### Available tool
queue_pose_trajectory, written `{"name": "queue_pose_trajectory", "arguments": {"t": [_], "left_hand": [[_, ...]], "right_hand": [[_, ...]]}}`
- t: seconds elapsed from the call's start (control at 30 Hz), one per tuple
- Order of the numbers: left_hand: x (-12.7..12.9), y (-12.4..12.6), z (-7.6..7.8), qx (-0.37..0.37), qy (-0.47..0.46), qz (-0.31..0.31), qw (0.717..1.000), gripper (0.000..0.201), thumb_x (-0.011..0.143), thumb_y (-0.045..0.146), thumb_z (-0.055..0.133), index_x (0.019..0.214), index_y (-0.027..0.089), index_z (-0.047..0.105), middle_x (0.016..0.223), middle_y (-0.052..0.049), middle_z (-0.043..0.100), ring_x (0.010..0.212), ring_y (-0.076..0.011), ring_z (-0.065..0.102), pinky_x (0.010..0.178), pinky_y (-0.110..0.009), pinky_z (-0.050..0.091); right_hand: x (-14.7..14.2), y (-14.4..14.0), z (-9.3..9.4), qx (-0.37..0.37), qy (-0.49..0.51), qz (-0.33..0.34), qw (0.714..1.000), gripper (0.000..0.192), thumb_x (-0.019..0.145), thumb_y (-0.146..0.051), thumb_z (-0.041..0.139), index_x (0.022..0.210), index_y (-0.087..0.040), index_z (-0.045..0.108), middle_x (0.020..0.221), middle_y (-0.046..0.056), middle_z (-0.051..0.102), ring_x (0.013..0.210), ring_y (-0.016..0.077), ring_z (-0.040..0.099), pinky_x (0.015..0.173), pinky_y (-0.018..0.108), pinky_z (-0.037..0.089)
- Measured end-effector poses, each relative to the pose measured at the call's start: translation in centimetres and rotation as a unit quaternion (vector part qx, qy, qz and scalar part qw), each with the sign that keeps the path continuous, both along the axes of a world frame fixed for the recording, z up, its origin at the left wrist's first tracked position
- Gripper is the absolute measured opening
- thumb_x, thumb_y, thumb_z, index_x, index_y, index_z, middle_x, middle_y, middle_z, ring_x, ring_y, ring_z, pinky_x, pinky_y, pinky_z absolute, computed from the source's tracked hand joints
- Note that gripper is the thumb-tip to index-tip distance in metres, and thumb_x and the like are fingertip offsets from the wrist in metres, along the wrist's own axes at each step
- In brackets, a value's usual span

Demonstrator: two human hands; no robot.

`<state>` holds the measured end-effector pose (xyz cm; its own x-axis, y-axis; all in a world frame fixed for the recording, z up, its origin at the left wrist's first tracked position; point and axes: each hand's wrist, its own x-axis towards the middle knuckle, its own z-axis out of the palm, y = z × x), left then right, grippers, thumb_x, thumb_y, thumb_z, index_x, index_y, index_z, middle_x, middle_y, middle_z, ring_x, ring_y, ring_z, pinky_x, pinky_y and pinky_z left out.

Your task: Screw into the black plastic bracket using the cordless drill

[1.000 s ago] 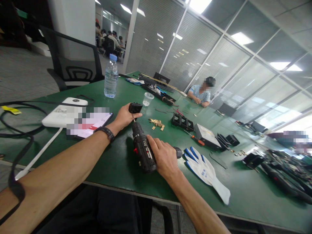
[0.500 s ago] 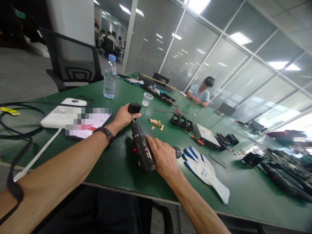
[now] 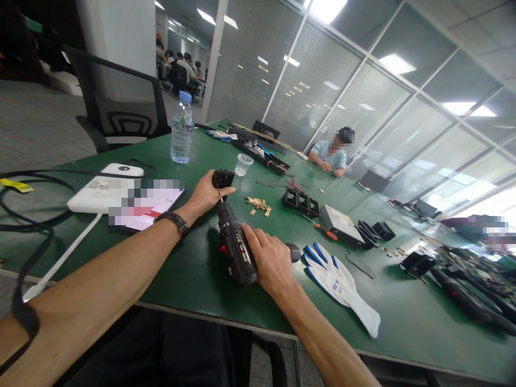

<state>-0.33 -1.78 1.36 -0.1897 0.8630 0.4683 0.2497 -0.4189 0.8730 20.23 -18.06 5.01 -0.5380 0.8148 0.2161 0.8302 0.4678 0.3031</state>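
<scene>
My right hand (image 3: 271, 258) is wrapped round the handle of a black cordless drill (image 3: 237, 250), which points away from me. The drill's bit (image 3: 220, 195) reaches up to a small black plastic part (image 3: 223, 178). That part is gripped in my left hand (image 3: 205, 194), its thumb stretched out below it. Whether the bit touches the part or only lies in front of it, I cannot tell. Just right of my left hand is a loose pile of small brass-coloured pieces (image 3: 260, 205) on the green table (image 3: 189, 274).
A water bottle (image 3: 182, 131), a plastic cup (image 3: 243, 164), a phone (image 3: 155, 207) and a white device (image 3: 105, 188) stand left and behind. To the right lie a white-blue glove (image 3: 342, 285), a black frame (image 3: 300, 202), a screwdriver (image 3: 327, 232) and a box (image 3: 342, 224). A person (image 3: 330, 155) sits across.
</scene>
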Motion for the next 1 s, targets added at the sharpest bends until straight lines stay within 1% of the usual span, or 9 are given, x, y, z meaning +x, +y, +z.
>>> {"name": "queue_pose_trajectory", "arguments": {"t": [0.2,0.33,0.5,0.7,1.0], "left_hand": [[-0.1,-0.17,0.2,0.012,0.014,-0.011,1.0,0.044,0.063,0.043,0.075,0.094,0.019,0.055,0.086,0.0,0.06,0.078,-0.0159,0.054,0.074,-0.029,0.043],[-0.22,-0.05,0.08,0.023,0.024,-0.007,0.999,0.044,0.064,0.042,0.075,0.096,0.019,0.055,0.087,0.0,0.06,0.08,-0.0163,0.054,0.074,-0.029,0.042],[-0.2,-0.09,0.14,0.015,0.027,-0.012,0.999,0.047,0.062,0.041,0.077,0.096,0.019,0.053,0.087,0.0,0.059,0.08,-0.0163,0.053,0.075,-0.029,0.043],[-0.18,-0.11,0.11,0.011,0.03,-0.017,0.999,0.047,0.06,0.039,0.078,0.095,0.019,0.054,0.088,0.0,0.06,0.081,-0.0168,0.054,0.077,-0.03,0.043],[-0.3,0.15,-0.1,0.021,0.044,-0.01,0.999,0.047,0.06,0.039,0.078,0.096,0.019,0.054,0.087,0.0,0.06,0.08,-0.0173,0.055,0.076,-0.03,0.043]], "right_hand": [[-0.08,-0.03,0.07,-0.002,0.006,-0.004,1.0,0.05,0.098,-0.029,0.041,0.146,-0.022,0.031,0.117,0.01,0.061,0.092,0.0204,0.058,0.077,0.033,0.043],[-0.07,-0.04,0.05,-0.002,0.006,-0.002,1.0,0.049,0.098,-0.029,0.041,0.146,-0.022,0.031,0.118,0.01,0.061,0.092,0.0206,0.058,0.077,0.033,0.043],[-0.02,0.0,0.0,-0.001,0.004,0.0,1.0,0.052,0.096,-0.024,0.042,0.146,-0.022,0.031,0.119,0.011,0.061,0.093,0.0206,0.059,0.078,0.032,0.043],[-0.04,-0.04,0.08,-0.001,0.003,-0.005,1.0,0.051,0.097,-0.026,0.041,0.146,-0.022,0.031,0.12,0.01,0.061,0.092,0.0201,0.059,0.078,0.031,0.043],[-0.02,0.02,0.16,0.001,0.005,0.007,1.0,0.052,0.096,-0.025,0.043,0.146,-0.021,0.03,0.121,0.009,0.06,0.09,0.0204,0.058,0.077,0.033,0.042]]}}
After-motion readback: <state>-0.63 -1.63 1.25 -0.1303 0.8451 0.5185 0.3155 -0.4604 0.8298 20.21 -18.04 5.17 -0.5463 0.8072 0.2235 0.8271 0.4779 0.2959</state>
